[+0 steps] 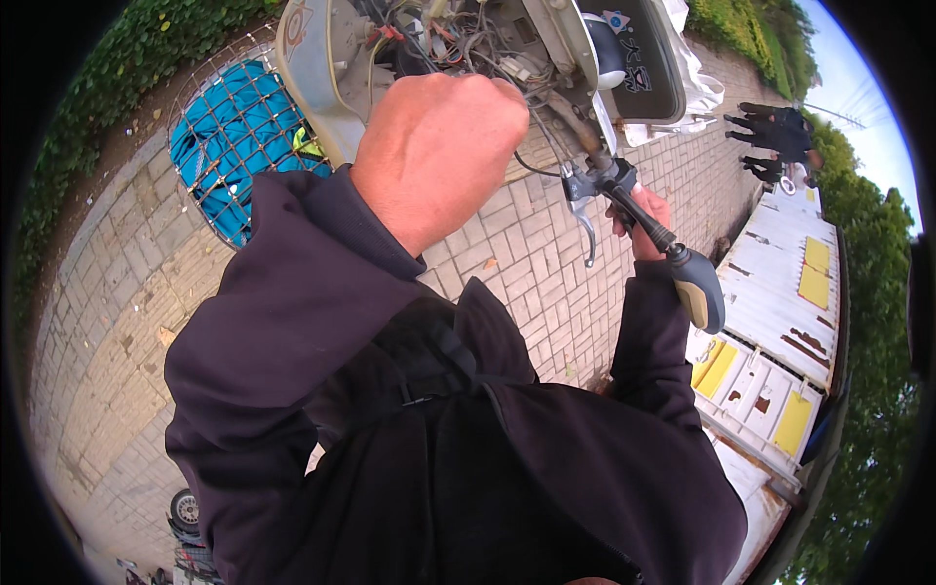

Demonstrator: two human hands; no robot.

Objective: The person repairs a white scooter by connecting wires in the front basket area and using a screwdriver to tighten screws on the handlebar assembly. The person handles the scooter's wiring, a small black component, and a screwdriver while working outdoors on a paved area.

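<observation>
Tangled multicoloured plastic-coated wires (444, 37) lie just beyond our curled left hand (444, 136); our right hand (659, 210) sits behind the black tubular handlebar (653, 226). With both holds obscured, we cannot tell what either grasps. Should the bar swing, wires could snag and pull loose.

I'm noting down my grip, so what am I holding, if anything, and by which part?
It can't be told: your left hand covers some wires, its grip hidden; your right hand is partly behind the handlebar, its hold unclear.
</observation>
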